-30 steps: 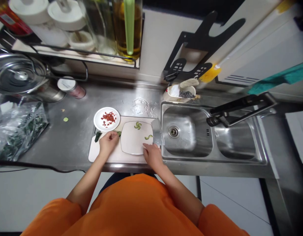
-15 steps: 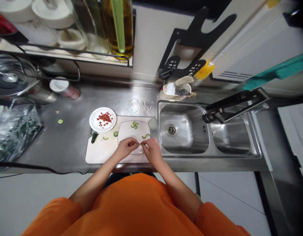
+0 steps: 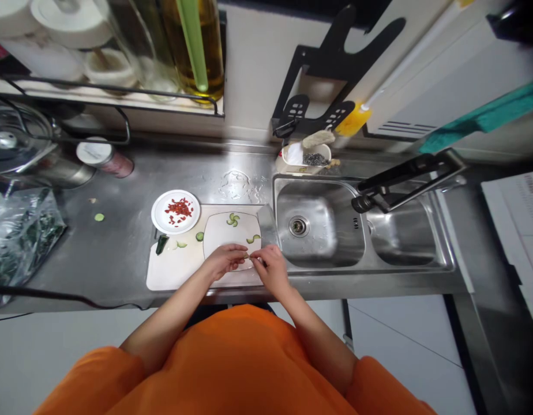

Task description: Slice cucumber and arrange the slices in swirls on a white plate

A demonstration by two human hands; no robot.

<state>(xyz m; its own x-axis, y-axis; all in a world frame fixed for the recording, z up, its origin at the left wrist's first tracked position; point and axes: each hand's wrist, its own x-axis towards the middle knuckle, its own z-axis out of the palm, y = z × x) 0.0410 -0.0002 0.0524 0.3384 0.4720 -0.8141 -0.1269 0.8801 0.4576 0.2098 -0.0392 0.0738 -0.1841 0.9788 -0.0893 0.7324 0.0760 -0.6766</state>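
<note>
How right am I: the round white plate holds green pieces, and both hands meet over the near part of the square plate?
One thing is off: the head view shows red pieces on the round white plate, not green. The left hand and right hand do meet over the near part of the square plate.

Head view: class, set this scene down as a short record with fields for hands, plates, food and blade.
Left hand: at the square plate's near side
Right hand: close beside the left
Between them: something too small to identify
Green slices: two groups, square plate
Red pieces: round plate
Blade: between square plate and sink
</note>
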